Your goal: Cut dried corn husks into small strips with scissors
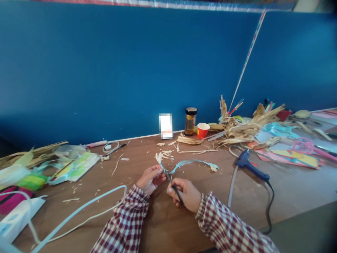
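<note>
- Blue partition (131, 70) behind, brown tabletop (168, 228) in front, scraps (166, 153) scattered over it.
- I have both hands in view, front and centre, close together, checked sleeves (129, 218) on both arms.
- Left hand (150, 180): fingertips pinched narrow on a pale strip (159, 159) that sticks up past them, away from me.
- Right hand (185, 193): closed around the black handles of the scissors (172, 185).
- Scissors point forward-left, tips at the left fingertips, right by the strip. I can't tell if the blades are apart.
- Light-blue ribbon (184, 162) arcs off to the right on the tabletop, near end just beside the scissors. Can't tell if it joins the strip.
- Back by the partition: dark-lidded jar (190, 123), red cup (202, 133) just right of it, then a husk pile (244, 130).
- Right: blue glue gun (247, 165) lying down, dark cable trailing towards me.
- Left: painted sheet (84, 166); nearer me, a white power strip (21, 216) and loose white cord (86, 206).
</note>
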